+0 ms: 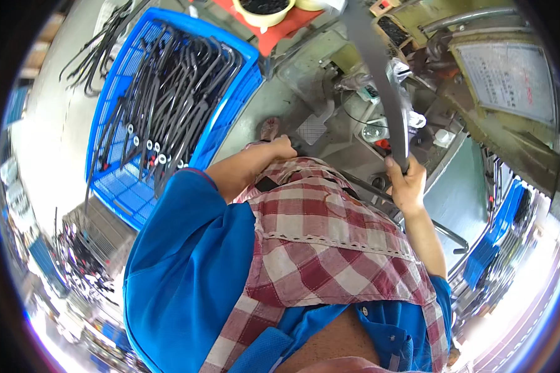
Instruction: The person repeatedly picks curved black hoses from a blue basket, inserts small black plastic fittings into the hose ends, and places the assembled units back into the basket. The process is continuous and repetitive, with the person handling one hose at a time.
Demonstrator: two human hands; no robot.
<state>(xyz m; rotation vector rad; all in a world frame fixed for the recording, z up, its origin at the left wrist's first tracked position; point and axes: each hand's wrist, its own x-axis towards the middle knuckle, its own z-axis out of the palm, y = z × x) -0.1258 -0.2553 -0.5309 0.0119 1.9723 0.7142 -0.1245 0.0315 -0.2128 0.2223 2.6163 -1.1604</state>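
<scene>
My right hand [407,188] is closed round the lower end of a long dark bar [379,68], thumb on one side and fingers on the other. The bar rises to the top edge and looks wider there. Beneath my right wrist passes a thin black bent rod [445,231], its far end hooked. Over my lap, my left hand [282,149] has its fingers curled downward beside something dark. What those fingers hold, if anything, is hidden. A grey foot pedal [312,129] lies on the floor just beyond the left hand.
At the left stands a blue plastic basket [119,198] heaped with black bent rods [180,87]. More rods [96,46] lie behind it. A yellow bowl [264,17] of dark bits sits on a red surface ahead. Machine parts and a framed sheet [510,81] occupy the right.
</scene>
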